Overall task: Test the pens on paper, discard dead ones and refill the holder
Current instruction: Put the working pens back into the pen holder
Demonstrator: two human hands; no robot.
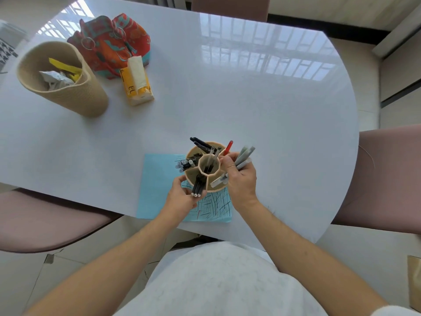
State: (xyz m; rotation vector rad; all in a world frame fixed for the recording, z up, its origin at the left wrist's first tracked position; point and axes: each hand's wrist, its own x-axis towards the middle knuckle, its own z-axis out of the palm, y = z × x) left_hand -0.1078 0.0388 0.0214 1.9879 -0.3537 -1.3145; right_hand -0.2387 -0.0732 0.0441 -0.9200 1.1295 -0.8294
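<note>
Right hand (241, 176) clutches a bundle of grey pens (243, 157) beside the holder (206, 166); left hand (182, 195) pinches three black pens (197, 189). Seat each bundle fully into its own compartment.

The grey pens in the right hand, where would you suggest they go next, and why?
Probably lower the grey pens from the right hand into the holder, in its near-right compartment. The blue paper is already scribbled on, and the left hand steadies the holder.
</note>
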